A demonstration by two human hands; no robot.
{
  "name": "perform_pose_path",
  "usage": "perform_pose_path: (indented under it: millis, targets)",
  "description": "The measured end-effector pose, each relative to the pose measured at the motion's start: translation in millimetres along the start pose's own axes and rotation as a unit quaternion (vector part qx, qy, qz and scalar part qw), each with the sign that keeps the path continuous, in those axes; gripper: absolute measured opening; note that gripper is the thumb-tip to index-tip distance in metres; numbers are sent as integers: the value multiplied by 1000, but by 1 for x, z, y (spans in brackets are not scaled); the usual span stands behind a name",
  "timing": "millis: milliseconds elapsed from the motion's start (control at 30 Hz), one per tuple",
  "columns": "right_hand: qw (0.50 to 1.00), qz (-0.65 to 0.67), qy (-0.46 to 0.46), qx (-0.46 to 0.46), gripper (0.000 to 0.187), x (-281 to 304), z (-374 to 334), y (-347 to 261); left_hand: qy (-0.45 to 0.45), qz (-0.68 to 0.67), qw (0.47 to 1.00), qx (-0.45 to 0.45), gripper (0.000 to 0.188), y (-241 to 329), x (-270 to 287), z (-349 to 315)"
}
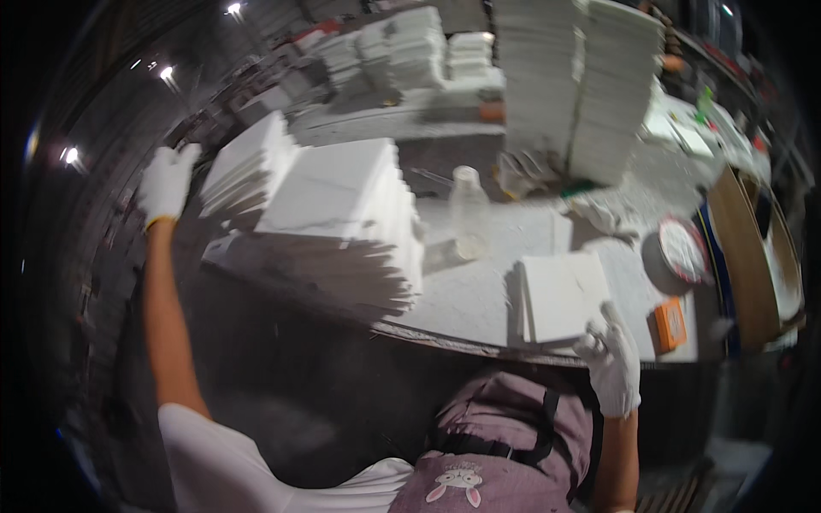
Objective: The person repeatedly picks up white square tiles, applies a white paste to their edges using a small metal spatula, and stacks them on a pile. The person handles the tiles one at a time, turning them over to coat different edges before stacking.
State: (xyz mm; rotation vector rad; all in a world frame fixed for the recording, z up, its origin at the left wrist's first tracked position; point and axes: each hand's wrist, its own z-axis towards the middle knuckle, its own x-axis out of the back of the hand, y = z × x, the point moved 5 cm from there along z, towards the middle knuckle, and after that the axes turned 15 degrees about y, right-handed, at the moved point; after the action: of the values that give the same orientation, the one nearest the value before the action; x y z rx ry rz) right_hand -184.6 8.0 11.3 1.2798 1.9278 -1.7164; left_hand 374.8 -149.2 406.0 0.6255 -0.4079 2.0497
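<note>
Both hands wear white gloves. My left hand (168, 181) is stretched far out to the left, fingers spread, just beside the edge of a slanted pile of white sheets (246, 167); it holds nothing. My right hand (612, 357) is at the near edge of the workbench, touching the front corner of a small stack of square white sheets (560, 295); whether the fingers grip it I cannot tell. A larger stack of white sheets (346, 201) lies between the two hands.
A clear plastic bottle (469, 209) stands on the dusty workbench (466, 299). Tall white stacks (577, 81) rise behind it. An orange box (670, 323) and a round tin (682, 248) lie at the right. More stacks (402, 51) fill the background.
</note>
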Motion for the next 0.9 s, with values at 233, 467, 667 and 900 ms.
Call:
perform_pose_path:
  millis: [233,467,667,900]
  targets:
    - [980,-172,-47,-93,55,-10,-23,50,126,-608,746,-242,29,127,82,-212]
    - [949,-239,-48,-202,43,37,-52,76,-157,-535,651,-515,62,339,38,-435]
    - [936,-266,49,-225,41,63,-45,71,-288,-466,608,-574,83,424,-10,-474]
    - [894,-350,-38,-275,37,46,-46,70,-337,-459,532,-627,74,448,16,-486]
